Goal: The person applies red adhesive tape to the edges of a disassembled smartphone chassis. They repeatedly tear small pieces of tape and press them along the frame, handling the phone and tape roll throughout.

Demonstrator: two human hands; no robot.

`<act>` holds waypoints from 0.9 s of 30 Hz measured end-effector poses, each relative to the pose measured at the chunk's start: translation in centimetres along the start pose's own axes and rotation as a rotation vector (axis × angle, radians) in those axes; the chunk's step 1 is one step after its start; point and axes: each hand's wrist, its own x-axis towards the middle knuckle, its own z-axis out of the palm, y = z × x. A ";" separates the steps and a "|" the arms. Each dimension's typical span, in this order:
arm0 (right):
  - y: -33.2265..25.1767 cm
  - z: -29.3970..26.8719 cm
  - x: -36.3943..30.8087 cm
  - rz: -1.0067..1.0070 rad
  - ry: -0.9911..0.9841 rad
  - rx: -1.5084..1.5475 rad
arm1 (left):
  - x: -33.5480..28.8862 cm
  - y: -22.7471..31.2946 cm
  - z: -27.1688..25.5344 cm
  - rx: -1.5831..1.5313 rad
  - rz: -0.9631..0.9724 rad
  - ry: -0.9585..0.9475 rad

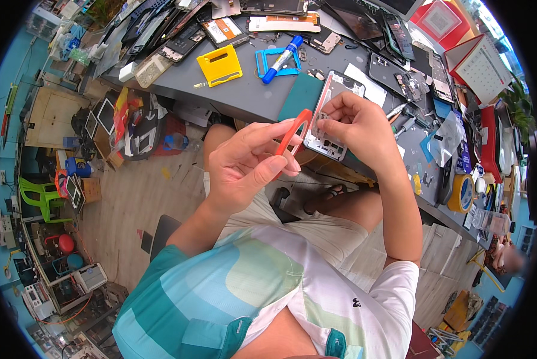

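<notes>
Well to the left of the silver phone frame (325, 142), a yellow stand (219, 64) lies on the grey worktop (244, 93); then comes the left hand (238, 164), its grip pinching a tilted red-orange ring (291, 134) just left of the frame. A green mat (296, 97) lies beside the frame, and the right hand (358, 128) is over it, thumb and fingertips drawn together, though I cannot tell whether that grip holds anything. Well right of the frame is a yellow tape roll (461, 192).
</notes>
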 end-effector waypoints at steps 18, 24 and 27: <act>-0.4 0.0 -0.1 0.013 -0.004 -0.001 | 0.1 -0.1 -0.1 -0.015 0.000 -0.003; -0.4 0.1 0.0 0.012 -0.001 0.027 | 0.0 -0.1 -0.1 -0.015 -0.005 0.000; -0.4 0.1 0.0 0.005 0.005 0.026 | 0.1 0.1 0.0 -0.007 -0.008 0.000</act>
